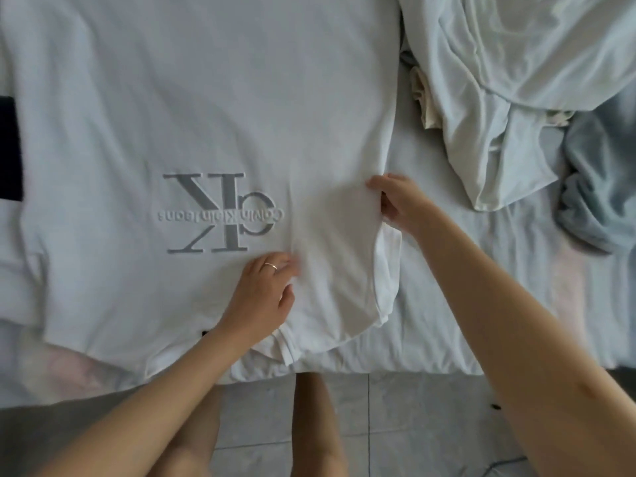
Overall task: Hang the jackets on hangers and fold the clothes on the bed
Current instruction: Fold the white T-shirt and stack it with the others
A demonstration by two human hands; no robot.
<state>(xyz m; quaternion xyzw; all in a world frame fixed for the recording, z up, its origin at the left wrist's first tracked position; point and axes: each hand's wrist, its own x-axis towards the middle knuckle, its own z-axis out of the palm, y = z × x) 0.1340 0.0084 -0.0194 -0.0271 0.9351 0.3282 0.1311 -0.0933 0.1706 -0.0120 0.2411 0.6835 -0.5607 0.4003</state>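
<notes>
A white T-shirt (192, 108) with a grey printed logo (220, 213) lies spread flat on the bed, its collar toward me at the near edge. My left hand (265, 297), wearing a ring, lies on the shirt just below the logo, near the collar, its fingers blurred. My right hand (399, 201) pinches the shirt's right side edge near the sleeve (387, 270), fingers curled round the cloth. The fabric between both hands is folded over the shirt's body.
A heap of pale crumpled clothes (516, 80) lies at the back right, with a grey-blue garment (599, 180) beside it. A dark object (10, 149) sits at the left edge. The bed sheet (447, 304) ends at a tiled floor (395, 425) below.
</notes>
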